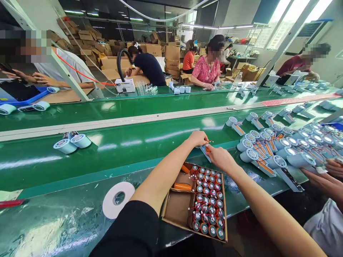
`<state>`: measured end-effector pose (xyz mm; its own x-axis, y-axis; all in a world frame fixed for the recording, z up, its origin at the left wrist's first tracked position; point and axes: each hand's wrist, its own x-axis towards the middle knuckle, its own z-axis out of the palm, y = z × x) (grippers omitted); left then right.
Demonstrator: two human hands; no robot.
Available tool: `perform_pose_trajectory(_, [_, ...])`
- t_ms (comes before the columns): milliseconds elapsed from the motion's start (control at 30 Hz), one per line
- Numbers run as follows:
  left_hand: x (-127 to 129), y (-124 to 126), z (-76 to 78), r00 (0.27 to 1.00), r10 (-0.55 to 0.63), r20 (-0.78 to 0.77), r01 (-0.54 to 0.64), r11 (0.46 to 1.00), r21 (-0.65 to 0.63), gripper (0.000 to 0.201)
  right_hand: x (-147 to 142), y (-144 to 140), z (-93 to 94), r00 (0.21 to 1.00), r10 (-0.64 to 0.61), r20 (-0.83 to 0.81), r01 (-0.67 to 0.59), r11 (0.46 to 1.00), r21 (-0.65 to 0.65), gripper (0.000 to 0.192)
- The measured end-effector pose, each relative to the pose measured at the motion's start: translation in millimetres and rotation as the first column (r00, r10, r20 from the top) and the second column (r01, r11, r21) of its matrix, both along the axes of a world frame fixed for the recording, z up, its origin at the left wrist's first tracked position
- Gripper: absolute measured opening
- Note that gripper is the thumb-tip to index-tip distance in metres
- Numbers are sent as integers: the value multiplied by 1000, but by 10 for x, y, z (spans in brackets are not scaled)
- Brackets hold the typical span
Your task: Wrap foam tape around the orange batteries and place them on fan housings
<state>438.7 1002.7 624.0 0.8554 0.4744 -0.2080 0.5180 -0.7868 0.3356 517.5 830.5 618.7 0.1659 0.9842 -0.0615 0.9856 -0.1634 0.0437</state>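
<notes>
Beyond the battery box, both my hands meet over a light-blue handheld fan body whose open handle slants toward me. My left hand is closed around its upper end, hiding most of the round head. Thin wire ends show at its fingertips. My right hand pinches an orange cylindrical battery at the handle. Just below them lies a cardboard box with several upright orange batteries with red leads and white plugs. Two more batteries lie on their sides in it.
A roll of white tape lies left of the box. Many light-blue fan bodies crowd the right side, where a neighbour's hand holds one. Two more fans rest on the green conveyor belt. Several people work across the line.
</notes>
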Motion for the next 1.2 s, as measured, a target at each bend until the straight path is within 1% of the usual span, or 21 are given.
perform_pose_trajectory(167, [59,49,-3,1000,-1,13,1,1000,-15,29,-56,178,38,1000,18,-5,-19,999,-44,42])
perform_pose_trajectory(300, [104,46,36,998,-23,62,24,1000,-15,25,-117,338,62,999,7,-36,-8,999,-47,37])
perform_pose_trajectory(367, [81,-24,126,990,-49,133,48,999,16,16,-75,341,116,997,17,-73,-19,1000,-21,35])
perform_pose_trajectory(433, [-44,-166,265,963,-89,255,70,994,84,10,6,227,192,994,34,-105,-32,999,23,33])
perform_pose_trajectory(500, [-317,-377,405,913,-128,388,66,984,168,16,51,-13,264,985,62,-163,-34,985,168,35])
perform_pose_trajectory(533, [-503,-500,460,874,-153,461,57,975,215,18,36,-169,291,970,81,-228,-8,953,304,38])
perform_pose_trajectory(567, [-710,-628,500,817,-190,545,43,962,271,18,-12,-336,314,942,114,-317,45,890,454,43])
perform_pose_trajectory(600, [-924,-757,527,728,-249,638,26,941,337,18,-94,-504,337,896,166,-411,115,808,578,48])
perform_pose_trajectory(633, [-1130,-880,547,603,-335,724,3,909,417,17,-205,-660,368,844,228,-486,185,726,662,50])
perform_pose_trajectory(667, [-1320,-991,562,473,-418,776,-28,873,488,18,-336,-790,408,799,285,-529,231,668,708,50])
perform_pose_trajectory(700, [-1489,-1086,576,353,-491,796,-67,835,546,21,-471,-885,458,775,328,-540,235,644,728,46])
perform_pose_trajectory(733, [-1641,-1164,586,289,-537,793,-100,806,583,25,-595,-936,511,769,364,-526,207,637,743,40])
perform_pose_trajectory(767, [-1787,-1222,590,300,-555,776,-114,787,607,29,-693,-942,559,775,390,-497,167,632,756,34])
perform_pose_trajectory(800, [-1942,-1266,585,360,-552,752,-116,773,624,34,-753,-907,591,786,404,-468,132,630,766,32])
perform_pose_trajectory(833, [-2123,-1299,568,451,-529,719,-108,767,632,39,-765,-836,597,797,402,-451,109,638,762,32])
perform_pose_trajectory(933, [-2917,-1420,419,739,-344,579,-119,780,615,47,-502,-477,428,815,298,-497,113,759,641,40])
perform_pose_trajectory(1000, [-3608,-1609,253,858,-137,495,-212,783,584,47,-133,-142,164,792,193,-580,166,845,508,48])
perform_pose_trajectory(1033, [-3949,-1748,161,897,-25,440,-260,776,575,49,75,47,0,764,143,-629,208,868,451,52])
perform_pose_trajectory(1100, [-4516,-2084,-13,933,187,306,-334,765,551,69,465,429,-343,709,60,-702,288,884,367,56])
perform_pose_trajectory(1133, [-4713,-2250,-84,934,267,239,-356,769,531,80,625,600,-496,706,7,-708,357,860,364,52])
perform_pose_trajectory(1200, [-4917,-2502,-176,916,367,163,-398,781,481,91,837,853,-702,723,-31,-690,453,775,440,45])
